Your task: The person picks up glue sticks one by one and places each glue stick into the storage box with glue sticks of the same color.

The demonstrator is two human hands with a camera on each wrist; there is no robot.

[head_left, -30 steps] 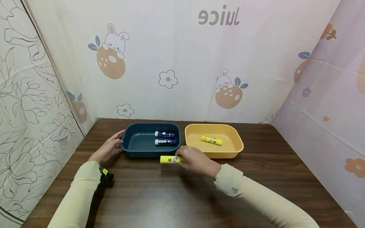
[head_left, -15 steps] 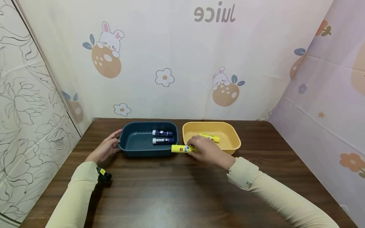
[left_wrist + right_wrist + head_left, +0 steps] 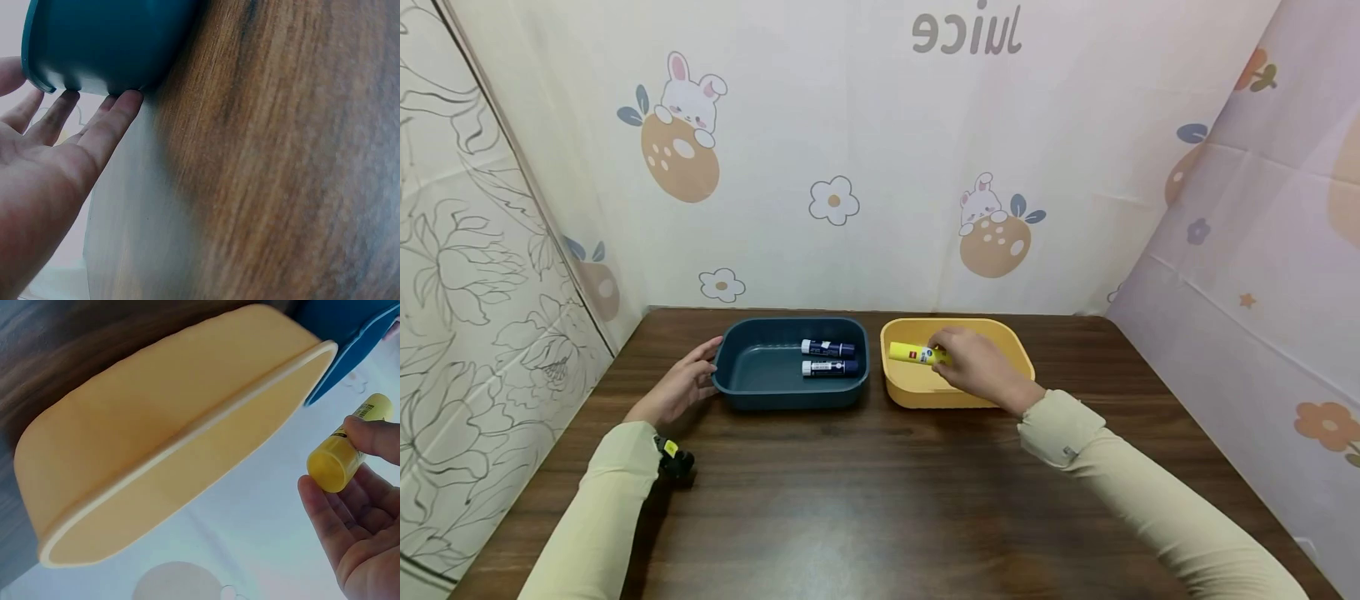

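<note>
My right hand pinches a yellow glue stick between thumb and fingers, over the left part of the yellow bin. In the right wrist view the glue stick is held above the bin's rim, its round end facing the camera. My left hand is at the left end of the dark blue bin. Its straight fingertips touch the bin's outer wall. Two navy glue sticks with white ends, one behind the other, lie in the blue bin.
Both bins stand side by side near the back of the dark wooden table, with a narrow gap between them. Behind them hangs a patterned curtain. A black device is strapped to the left wrist.
My right hand has carried the yellow glue stick from in front of the bins to the right and up, over the yellow bin. It now hides the glue stick lying there. My left hand stays put.
</note>
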